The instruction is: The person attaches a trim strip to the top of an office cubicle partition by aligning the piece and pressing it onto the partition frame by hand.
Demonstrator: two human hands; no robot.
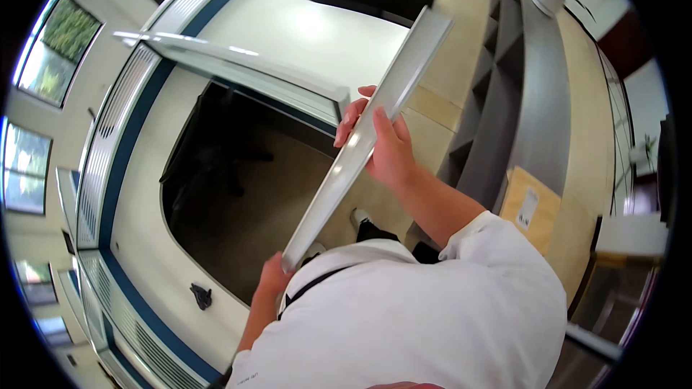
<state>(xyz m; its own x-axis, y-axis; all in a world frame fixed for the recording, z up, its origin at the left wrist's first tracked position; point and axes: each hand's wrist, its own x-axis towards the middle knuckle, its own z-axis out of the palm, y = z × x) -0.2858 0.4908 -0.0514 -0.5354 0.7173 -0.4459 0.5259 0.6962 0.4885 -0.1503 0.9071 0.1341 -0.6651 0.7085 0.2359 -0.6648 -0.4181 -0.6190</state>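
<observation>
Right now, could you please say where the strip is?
The strip slants across the head view's centre, lower end in the left hand, middle in the right hand.

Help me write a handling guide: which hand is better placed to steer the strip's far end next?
Right hand, probably: it grips the long pale strip partway along, closer to that end, thumb and fingers on opposite sides. The left hand holds the near end.
</observation>
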